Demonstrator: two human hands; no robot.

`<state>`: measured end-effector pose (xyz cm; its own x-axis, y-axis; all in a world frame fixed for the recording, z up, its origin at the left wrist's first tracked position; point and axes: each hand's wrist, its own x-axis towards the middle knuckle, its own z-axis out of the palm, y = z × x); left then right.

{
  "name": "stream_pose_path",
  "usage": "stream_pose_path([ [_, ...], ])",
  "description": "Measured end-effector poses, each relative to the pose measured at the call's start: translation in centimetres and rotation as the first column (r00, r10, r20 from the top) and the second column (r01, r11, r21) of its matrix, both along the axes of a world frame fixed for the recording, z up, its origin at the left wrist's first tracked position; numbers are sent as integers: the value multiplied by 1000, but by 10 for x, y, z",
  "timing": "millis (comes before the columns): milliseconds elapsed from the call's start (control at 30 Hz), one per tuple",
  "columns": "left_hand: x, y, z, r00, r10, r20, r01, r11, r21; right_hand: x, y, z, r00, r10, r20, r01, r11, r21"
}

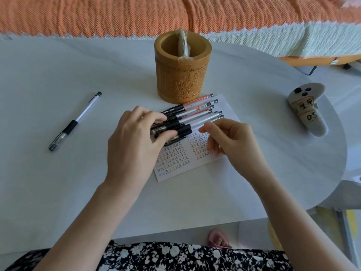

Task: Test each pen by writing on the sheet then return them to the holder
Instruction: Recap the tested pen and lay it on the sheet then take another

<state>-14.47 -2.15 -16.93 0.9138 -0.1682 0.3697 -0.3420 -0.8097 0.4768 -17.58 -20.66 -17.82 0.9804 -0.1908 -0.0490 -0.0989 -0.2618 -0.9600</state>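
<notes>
A carved wooden pen holder (182, 75) stands at the back of the table with a clear plastic wrapper (184, 46) inside. In front of it lies a white sheet (195, 153) covered with rows of written marks. My left hand (134, 141) grips the capped ends of a bundle of several pens (195, 114) lying across the sheet's top. My right hand (230, 137) hovers just right of the bundle, fingers curled, its thumb tip touching the nearest pen barrel. A single black-grip pen (75, 121) lies alone on the table at the left.
A grey controller (306, 108) with taped labels rests at the table's right edge. An orange woven blanket (136, 14) covers the bed beyond the white table (58, 182). My floral dress and a pink slipper (216, 238) show below the front edge.
</notes>
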Motion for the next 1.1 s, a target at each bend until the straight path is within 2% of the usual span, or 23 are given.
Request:
stream_pose_path([
  [100,7,13,2,1000,18,-5,-18,996,-87,0,-1,0,1000,0,10,0,998,-57],
  [200,18,33,2,997,72,-1,-72,993,-95,0,0,-1,1000,0,18,2,995,-102],
  [467,30,71,-4,941,328,-81,-318,941,117,0,3,-2,999,1,40,5,988,-155],
  [633,32,85,-6,896,418,-147,-390,901,190,0,6,0,999,14,45,-6,987,-161],
  [733,36,93,-10,897,413,-156,-381,903,196,0,8,1,999,23,45,-15,986,-164],
  [933,34,89,-11,937,323,-135,-321,946,35,0,12,1,998,36,48,-29,988,-150],
  [1033,29,75,1,977,184,-104,-202,960,-194,0,14,3,997,50,58,-43,991,-124],
  [1100,21,61,13,992,31,-120,-71,936,-344,-1,16,5,996,66,67,-62,996,-61],
])
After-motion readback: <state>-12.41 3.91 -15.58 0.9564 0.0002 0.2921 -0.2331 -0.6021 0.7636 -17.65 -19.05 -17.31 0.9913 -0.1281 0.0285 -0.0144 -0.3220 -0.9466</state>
